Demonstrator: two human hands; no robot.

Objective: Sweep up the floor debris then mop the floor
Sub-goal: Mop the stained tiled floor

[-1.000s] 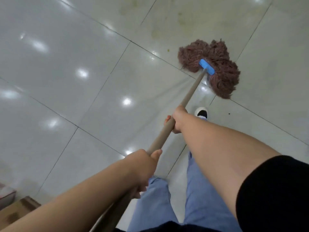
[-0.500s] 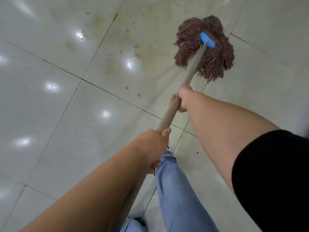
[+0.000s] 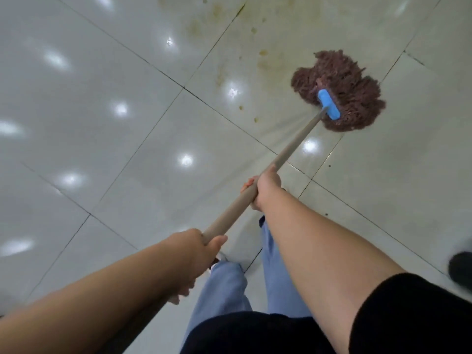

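Note:
A string mop with a reddish-brown head [image 3: 342, 80] and a blue clamp [image 3: 329, 104] lies flat on the white tiled floor [image 3: 102, 154] at the upper right. Its tan handle [image 3: 291, 152] slants down toward me. My right hand [image 3: 265, 187] grips the handle about halfway along. My left hand [image 3: 196, 254] grips it lower down, near my body. Yellowish-brown stains [image 3: 263, 60] mark the tiles just left of and beyond the mop head.
My legs in light blue trousers [image 3: 224, 287] stand below the handle. A dark blurred object [image 3: 461, 270] sits at the right edge. Small dark specks [image 3: 329, 165] dot the tile right of the handle. Ceiling lights reflect off the glossy tiles.
The mop head has swung right and back toward me, off the stained patch. The view has shifted with it, and both hands have kept their grip on the handle.

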